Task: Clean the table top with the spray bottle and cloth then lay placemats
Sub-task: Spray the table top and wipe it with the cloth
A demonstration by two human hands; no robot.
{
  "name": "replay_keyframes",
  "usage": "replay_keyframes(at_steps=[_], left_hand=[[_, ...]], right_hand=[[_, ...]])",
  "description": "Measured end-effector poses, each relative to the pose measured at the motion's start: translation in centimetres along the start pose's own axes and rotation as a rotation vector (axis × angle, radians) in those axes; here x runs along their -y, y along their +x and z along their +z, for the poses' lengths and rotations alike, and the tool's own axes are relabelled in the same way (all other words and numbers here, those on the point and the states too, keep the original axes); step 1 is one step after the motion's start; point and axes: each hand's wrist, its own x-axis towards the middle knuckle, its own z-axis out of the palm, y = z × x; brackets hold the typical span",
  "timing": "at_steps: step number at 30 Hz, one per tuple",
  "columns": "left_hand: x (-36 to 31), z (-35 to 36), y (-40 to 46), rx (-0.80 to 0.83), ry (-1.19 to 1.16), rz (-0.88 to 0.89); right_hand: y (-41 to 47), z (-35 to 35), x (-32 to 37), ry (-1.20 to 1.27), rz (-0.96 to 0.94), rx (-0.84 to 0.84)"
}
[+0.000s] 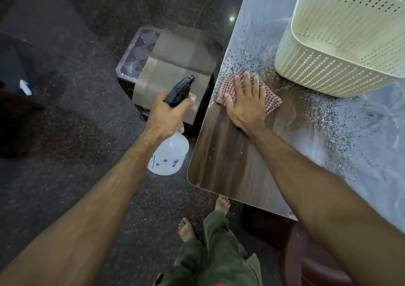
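My right hand [245, 101] lies flat, fingers spread, pressing a red-and-white checked cloth [270, 103] onto the wooden table top [223, 154] near its left edge. Spray droplets speckle the table around the cloth and toward the right. My left hand [168, 114] grips the neck of a clear spray bottle [171, 156] with a black trigger head, held over the floor just left of the table. Grey-brown placemats [175, 66] lie stacked on a dark stool beside the table.
A cream perforated plastic basket [337, 66] stands on the table's far right part. The dark stool [131, 66] sits left of the table. A maroon chair [306, 263] is under the near edge. My bare feet stand on the dark stone floor.
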Motion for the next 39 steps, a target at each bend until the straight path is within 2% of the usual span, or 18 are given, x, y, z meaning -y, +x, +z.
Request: replay_keyframes(at_steps=[3,8,11,14,17,20,24,28,30,33,36,39], left_hand=[[-0.1,0.1,0.2,-0.008,0.011,0.012],[-0.6,0.7,0.7,0.000,0.023,0.000],[-1.0,1.3,0.8,0.021,0.009,-0.022],[-1.1,1.7,1.0,0.029,0.012,-0.032],[-1.3,2.2,0.8,0.027,0.009,-0.036],[-1.6,2.7,0.6,0.029,0.018,-0.025],[-2.6,3.6,0.4,0.049,0.022,-0.021],[-3.6,4.8,0.0,0.079,0.006,-0.025],[-3.8,5.3,-0.1,0.099,-0.001,-0.030],[-4.0,5.9,-0.5,0.127,0.015,-0.016],[-3.9,6.5,-1.0,0.154,0.035,0.006],[-4.0,7.2,-1.3,0.165,0.044,0.021]], right_hand=[[0.4,0.2,1.9,-0.020,-0.092,0.023],[-6.3,1.0,1.4,-0.019,-0.300,0.073],[-7.9,0.4,-1.9,-0.015,-0.277,0.107],[-4.2,-0.3,-3.6,-0.013,-0.163,0.061],[0.4,-0.4,-2.2,-0.027,-0.102,0.040],[1.1,-0.1,0.4,-0.054,-0.179,0.056],[-5.4,0.9,1.4,-0.027,-0.331,0.073],[-12.9,1.5,-1.9,-0.017,-0.436,0.147],[-13.8,1.2,-5.3,-0.045,-0.377,0.153],[-12.1,0.3,-9.5,-0.062,-0.137,0.104],[-10.2,-0.3,-9.3,-0.039,0.063,0.048],[-11.1,0.6,-5.0,0.002,-0.005,0.048]])
